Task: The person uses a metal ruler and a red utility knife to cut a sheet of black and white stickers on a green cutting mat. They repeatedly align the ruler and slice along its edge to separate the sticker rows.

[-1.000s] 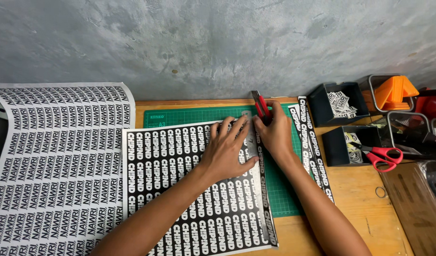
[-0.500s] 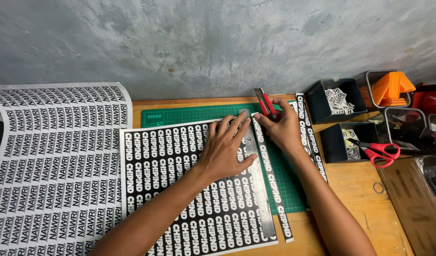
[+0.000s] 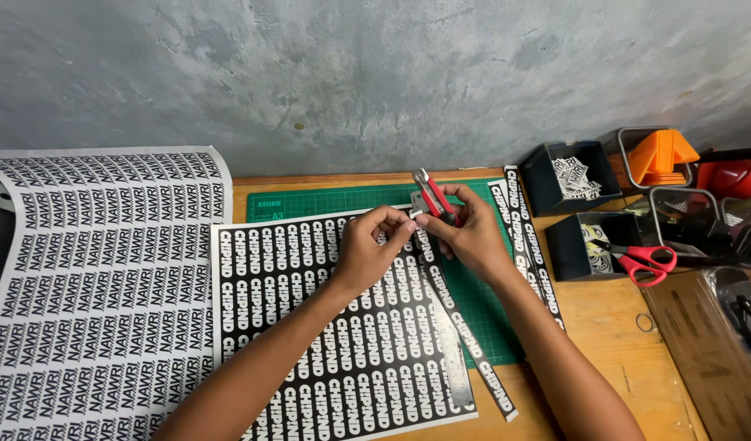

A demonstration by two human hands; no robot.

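Observation:
A black sticker sheet [image 3: 310, 335] with rows of white lettering lies on a green cutting mat [image 3: 482, 310]. A narrow strip [image 3: 465, 343] cut from its right edge lies slanted beside a metal ruler [image 3: 455, 359]. My left hand [image 3: 374, 249] pinches the strip's top end with its fingertips. My right hand [image 3: 469, 237] is right next to it, holding a red utility knife [image 3: 434, 196] that points away from me. Both hands meet at the top of the sheet.
A large white sticker sheet [image 3: 90, 286] covers the left side. More cut strips [image 3: 524, 216] lie right of the mat. Black bins [image 3: 555, 167] of cut stickers, red scissors [image 3: 646, 261], an orange item [image 3: 661, 153] and wire baskets crowd the right. A grey wall is behind.
My left hand has lifted off the ruler it was pressing flat and now pinches the strip's top. The strip has come away from the sheet. My right hand has drawn in with the knife.

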